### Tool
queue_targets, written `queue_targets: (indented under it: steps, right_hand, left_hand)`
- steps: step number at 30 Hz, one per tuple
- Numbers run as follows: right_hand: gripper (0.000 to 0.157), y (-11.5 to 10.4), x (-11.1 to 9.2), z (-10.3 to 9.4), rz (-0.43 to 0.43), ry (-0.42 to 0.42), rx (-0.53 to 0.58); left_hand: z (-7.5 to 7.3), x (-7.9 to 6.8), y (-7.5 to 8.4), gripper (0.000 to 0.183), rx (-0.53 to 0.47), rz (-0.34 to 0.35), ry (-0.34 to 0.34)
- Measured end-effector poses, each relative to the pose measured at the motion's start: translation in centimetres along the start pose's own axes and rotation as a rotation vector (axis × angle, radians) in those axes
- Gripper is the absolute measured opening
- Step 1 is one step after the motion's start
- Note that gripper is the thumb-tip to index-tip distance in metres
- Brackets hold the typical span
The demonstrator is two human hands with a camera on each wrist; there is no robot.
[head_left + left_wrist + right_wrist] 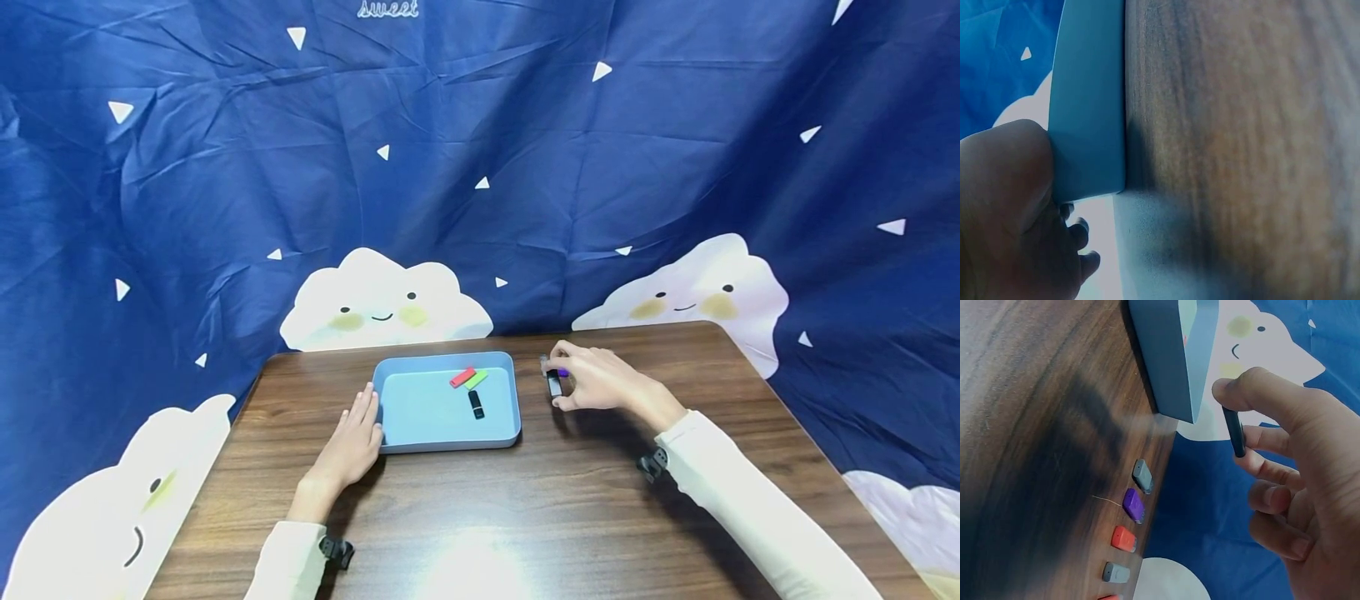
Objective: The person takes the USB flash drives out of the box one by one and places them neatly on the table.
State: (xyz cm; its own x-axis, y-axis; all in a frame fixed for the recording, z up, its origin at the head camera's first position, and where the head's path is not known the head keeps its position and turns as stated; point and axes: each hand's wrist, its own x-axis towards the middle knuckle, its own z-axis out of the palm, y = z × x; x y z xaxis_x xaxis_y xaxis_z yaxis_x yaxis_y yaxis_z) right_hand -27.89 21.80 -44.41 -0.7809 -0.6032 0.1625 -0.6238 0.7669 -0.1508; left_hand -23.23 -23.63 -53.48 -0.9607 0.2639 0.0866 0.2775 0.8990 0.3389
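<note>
My right hand (600, 379) pinches a black USB stick (1234, 432) between thumb and fingertips, above the table just right of the light blue tray (427, 445). Inside the tray lie a red USB stick (462, 377), a green one (476, 379) and a black one (476, 405), towards its right side. My left hand (352, 437) rests against the tray's left rim with its fingers stretched out. In the left wrist view, part of that hand touches the tray's outer wall (1088, 106).
The right wrist view shows a row of USB sticks on the wooden table (480, 508): a dark grey one (1142, 476), a purple one (1133, 505), a red one (1124, 539), a light grey one (1116, 572) and another red one, partly cut off. A blue curtain (525, 167) hangs behind the table.
</note>
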Motion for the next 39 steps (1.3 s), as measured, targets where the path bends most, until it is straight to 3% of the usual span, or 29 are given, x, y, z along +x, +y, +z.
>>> queue_targets:
  steps: [14, 39]
  right_hand:
    - [0.059, 0.2, -0.7, 0.7, 0.051, -0.045, -0.006]
    - [0.058, 0.5, -1.2, 2.8, 0.046, -0.115, 0.022]
  left_hand:
    - [-0.3, -0.2, 0.1, 0.061, -0.008, -0.007, -0.004]
    - [-0.3, -0.1, 0.2, 0.061, -0.002, -0.003, -0.008]
